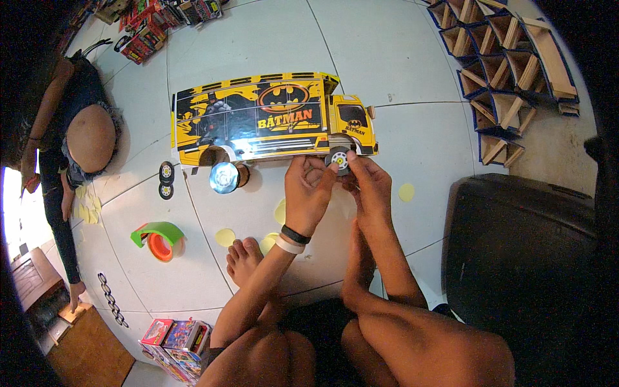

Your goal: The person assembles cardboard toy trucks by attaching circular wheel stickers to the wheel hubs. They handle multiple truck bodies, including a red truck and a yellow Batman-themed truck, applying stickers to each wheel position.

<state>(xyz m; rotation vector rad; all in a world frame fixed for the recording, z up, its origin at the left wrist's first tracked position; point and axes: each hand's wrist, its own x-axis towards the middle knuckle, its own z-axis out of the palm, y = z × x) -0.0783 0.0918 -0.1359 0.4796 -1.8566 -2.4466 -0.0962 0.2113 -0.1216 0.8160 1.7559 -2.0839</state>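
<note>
A yellow and black toy truck [248, 119] lies on its side on the tiled floor, its cab to the right. At its front wheel arch, a small dark wheel [338, 160] with a pale hub is pinched between my hands. My left hand [309, 192] grips the wheel from the left, thumb by its rim. My right hand [370, 187] closes on it from the right, thumb at its edge; its other fingers are partly hidden. Below the rear arch stands a shiny round roll [224, 177]. Two loose wheels [166, 173] lie left of the truck.
A green and orange tape dispenser [162, 244] and pale yellow discs [406, 192] lie around. Cardboard-and-wood frames [509, 71] are stacked right, above a black case [516, 251]. Another person [93, 135] sits left. Toy trucks [145, 39] stand at far left, more boxy toys [175, 348] near my leg.
</note>
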